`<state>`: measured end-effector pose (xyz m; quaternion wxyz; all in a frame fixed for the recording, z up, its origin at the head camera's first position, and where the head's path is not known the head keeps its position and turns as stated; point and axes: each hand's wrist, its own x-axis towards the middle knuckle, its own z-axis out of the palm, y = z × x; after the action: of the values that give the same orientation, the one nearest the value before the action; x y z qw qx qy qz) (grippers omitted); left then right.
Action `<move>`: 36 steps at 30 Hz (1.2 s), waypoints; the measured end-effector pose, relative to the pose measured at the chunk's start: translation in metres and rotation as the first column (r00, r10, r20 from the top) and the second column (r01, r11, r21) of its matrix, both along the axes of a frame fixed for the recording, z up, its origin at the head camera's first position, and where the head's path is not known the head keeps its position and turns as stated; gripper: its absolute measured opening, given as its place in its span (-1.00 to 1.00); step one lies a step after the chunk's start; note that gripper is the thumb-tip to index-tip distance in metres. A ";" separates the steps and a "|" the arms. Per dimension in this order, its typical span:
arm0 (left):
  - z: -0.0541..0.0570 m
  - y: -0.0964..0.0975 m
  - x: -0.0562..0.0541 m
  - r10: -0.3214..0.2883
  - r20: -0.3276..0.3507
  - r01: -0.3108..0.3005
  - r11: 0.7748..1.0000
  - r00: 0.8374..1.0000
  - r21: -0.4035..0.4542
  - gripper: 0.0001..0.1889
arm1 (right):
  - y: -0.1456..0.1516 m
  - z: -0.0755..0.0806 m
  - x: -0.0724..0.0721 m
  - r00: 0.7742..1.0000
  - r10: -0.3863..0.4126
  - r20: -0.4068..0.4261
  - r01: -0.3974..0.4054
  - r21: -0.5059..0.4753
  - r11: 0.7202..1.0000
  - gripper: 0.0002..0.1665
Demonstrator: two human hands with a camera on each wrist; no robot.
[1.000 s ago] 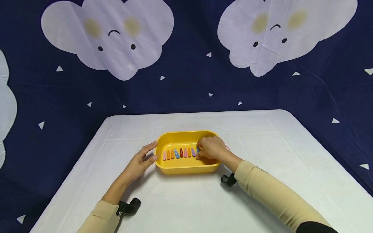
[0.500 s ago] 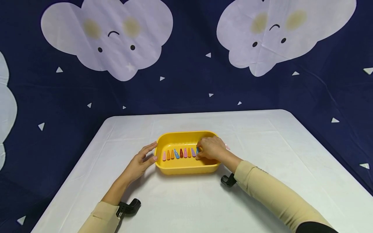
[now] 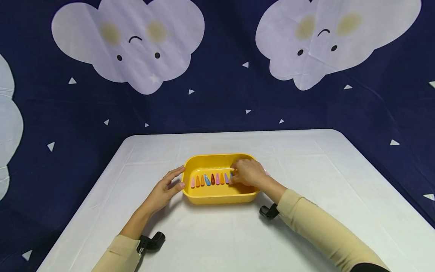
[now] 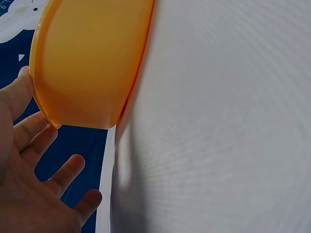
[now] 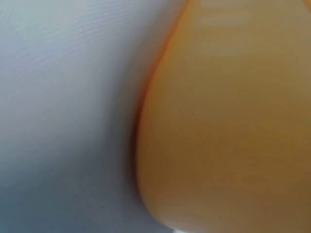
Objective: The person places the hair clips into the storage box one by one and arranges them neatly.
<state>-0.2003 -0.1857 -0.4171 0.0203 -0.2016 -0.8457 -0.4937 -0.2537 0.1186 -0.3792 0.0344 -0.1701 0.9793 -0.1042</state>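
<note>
In the head view a yellow tray (image 3: 221, 199) stands on the white table. Several hair clips (image 3: 213, 179) in pink, orange, blue, red and purple lie side by side in a row on its floor. My left hand (image 3: 163, 190) touches the tray's left end with thumb and fingertips, its fingers spread. My right hand (image 3: 247, 173) reaches into the right part of the tray, thumb and fingers bent down about a blue hair clip (image 3: 231, 175) at the row's right end. Most of that clip is hidden by the hand. The right wrist view shows only the tray's outer wall (image 5: 228, 121).
A pink item (image 3: 267, 173) shows just past the right wrist, mostly hidden. Black wrist cameras sit below each forearm. Behind the white table (image 3: 217, 234) hangs a dark blue cloth (image 3: 217, 75) with clouds and small white triangles.
The whole head view has shifted slightly. My right hand stays over the end of the row, its fingertips moved only a little, and less of the blue hair clip shows. The left hand has not moved.
</note>
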 end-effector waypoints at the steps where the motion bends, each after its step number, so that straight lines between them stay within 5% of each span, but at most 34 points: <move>1: 0.000 0.000 0.000 0.000 -0.001 0.000 1.000 1.000 0.001 -0.46 | 0.001 0.001 0.000 1.000 0.000 0.007 0.000 -0.028 1.000 -0.34; 11: 0.000 0.000 -0.001 0.003 -0.006 -0.003 1.000 1.000 -0.005 -0.46 | 0.014 0.013 0.001 0.998 0.066 0.007 -0.063 -0.236 0.970 -0.34; 26: 0.000 -0.001 -0.001 0.006 0.004 -0.006 1.000 1.000 -0.010 -0.45 | 0.041 0.044 0.009 0.998 -0.035 -0.053 0.013 -0.376 0.927 -0.41; 36: -0.001 -0.001 -0.001 0.011 0.008 -0.011 1.000 1.000 -0.014 -0.45 | 0.065 0.039 0.009 0.993 -0.115 -0.040 0.083 -0.464 0.882 -0.44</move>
<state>-0.2015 -0.1864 -0.4180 0.0183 -0.1950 -0.8504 -0.4883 -0.2451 0.1837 -0.3398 -0.0448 -0.1266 0.9345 -0.3296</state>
